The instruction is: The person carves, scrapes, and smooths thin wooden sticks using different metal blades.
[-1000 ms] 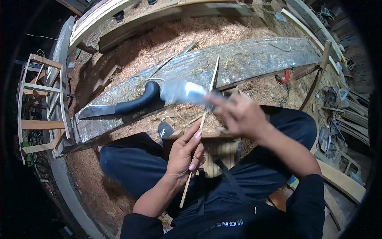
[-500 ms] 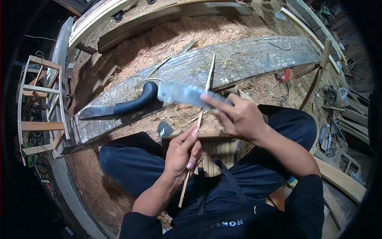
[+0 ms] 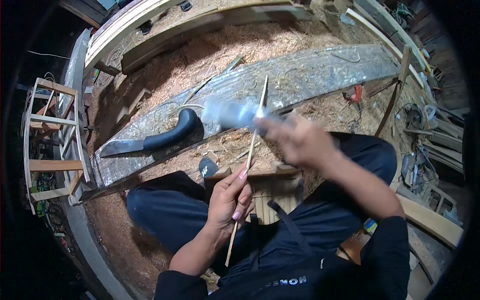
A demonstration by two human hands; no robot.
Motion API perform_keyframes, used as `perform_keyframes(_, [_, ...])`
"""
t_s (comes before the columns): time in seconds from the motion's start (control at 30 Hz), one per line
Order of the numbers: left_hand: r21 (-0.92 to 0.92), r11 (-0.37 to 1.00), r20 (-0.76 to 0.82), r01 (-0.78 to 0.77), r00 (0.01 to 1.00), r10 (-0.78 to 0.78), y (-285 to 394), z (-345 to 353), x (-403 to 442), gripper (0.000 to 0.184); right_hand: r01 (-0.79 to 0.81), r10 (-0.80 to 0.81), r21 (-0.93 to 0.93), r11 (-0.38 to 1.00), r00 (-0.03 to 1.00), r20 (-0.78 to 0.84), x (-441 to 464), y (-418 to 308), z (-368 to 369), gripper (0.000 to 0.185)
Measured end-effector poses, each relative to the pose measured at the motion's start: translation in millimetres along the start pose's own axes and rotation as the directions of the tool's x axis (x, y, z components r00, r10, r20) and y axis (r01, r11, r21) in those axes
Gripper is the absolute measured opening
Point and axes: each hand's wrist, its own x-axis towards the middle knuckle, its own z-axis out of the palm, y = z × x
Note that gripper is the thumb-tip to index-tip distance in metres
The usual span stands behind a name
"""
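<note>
A thin wooden strip (image 3: 251, 147) slants upward from my lap, its upper end over a long worn board (image 3: 330, 70). Around its lower half, the fingers of my left hand (image 3: 231, 197) are wrapped. My right hand (image 3: 302, 142) grips a broad-bladed knife (image 3: 227, 113), whose blade crosses the strip and is smeared by motion; its handle is mostly hidden in the hand. On the board's left part lies a second knife (image 3: 122, 146) with a curved black handle.
Wood shavings (image 3: 190, 55) cover the ground. A small wooden frame (image 3: 55, 120) stands at the left. Beyond the board runs a long plank (image 3: 210, 27). A red-handled tool (image 3: 356, 94) lies right of centre, and wood pieces (image 3: 447, 150) are piled at the far right.
The view has shifted slightly. My right hand and the knife have moved a little along the strip and are more blurred than half a second ago. My left hand keeps its hold.
</note>
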Motion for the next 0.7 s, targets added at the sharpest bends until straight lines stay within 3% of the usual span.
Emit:
perform_keyframes(0.03, [-0.011, 1.0, 0.008, -0.01, 1.0, 0.01, 0, 1, 3, 0.04, 0.104, -0.107, 0.042, 0.994, 0.991, 0.08, -6, -14, 0, 0.042])
perform_keyframes(0.1, [-0.037, 0.999, -0.034, 0.037, 0.999, -0.038, 0, -5, 3, 0.042, 0.179, -0.178, 0.11, 0.978, 0.984, -0.014, -3, -16, 2, 0.037])
perform_keyframes(0.17, [-0.039, 0.999, -0.023, 0.037, 0.999, -0.038, -2, -8, -3, 0.042, -0.091, 0.091, 0.0, 0.996, 0.995, 0.036, 7, 8, 3, 0.043])
perform_keyframes(0.23, [-0.06, 0.998, 0.032, 0.014, 0.999, -0.012, -2, -6, -2, 0.04, -0.093, 0.094, -0.022, 0.995, 0.995, 0.032, 5, -4, -3, 0.043])
perform_keyframes(0.3, [-0.088, 0.996, -0.008, 0.028, 1.0, -0.029, -2, -7, 2, 0.041, 0.185, -0.2, 0.095, 0.978, 0.965, 0.173, -10, -28, 1, 0.04])
perform_keyframes(0.33, [-0.102, 0.993, -0.07, 0.06, 0.995, -0.068, -2, -9, 1, 0.041, 0.214, -0.225, 0.112, 0.97, 0.969, 0.101, -12, -27, 5, 0.041])
perform_keyframes(0.37, [-0.101, 0.993, -0.082, 0.064, 0.994, -0.072, -1, -11, 1, 0.041, 0.21, -0.223, 0.125, 0.97, 0.97, 0.102, -6, -18, 6, 0.041])
perform_keyframes(0.43, [-0.074, 0.996, -0.017, 0.04, 0.999, -0.041, 2, -7, -2, 0.041, -0.008, 0.007, -0.031, 0.999, 0.999, -0.036, 9, 4, 4, 0.044])
perform_keyframes(0.47, [-0.073, 0.996, -0.011, 0.045, 0.999, -0.046, 2, -4, -3, 0.041, -0.019, 0.018, -0.051, 0.999, 1.0, -0.015, 10, 3, 2, 0.043])
perform_keyframes(0.57, [-0.072, 0.996, -0.005, 0.045, 0.999, -0.045, -1, -12, 1, 0.042, 0.204, -0.208, 0.054, 0.977, 0.974, 0.089, -8, -25, 1, 0.046])
perform_keyframes(0.6, [-0.094, 0.995, 0.027, 0.044, 0.999, -0.042, -2, -17, 2, 0.042, 0.165, -0.174, 0.096, 0.982, 0.98, 0.097, -8, -20, 6, 0.048])
perform_keyframes(0.7, [-0.094, 0.994, -0.004, 0.052, 0.999, -0.052, 2, -11, -2, 0.041, -0.009, 0.006, -0.053, 0.999, 0.998, -0.059, 14, 13, 6, 0.046])
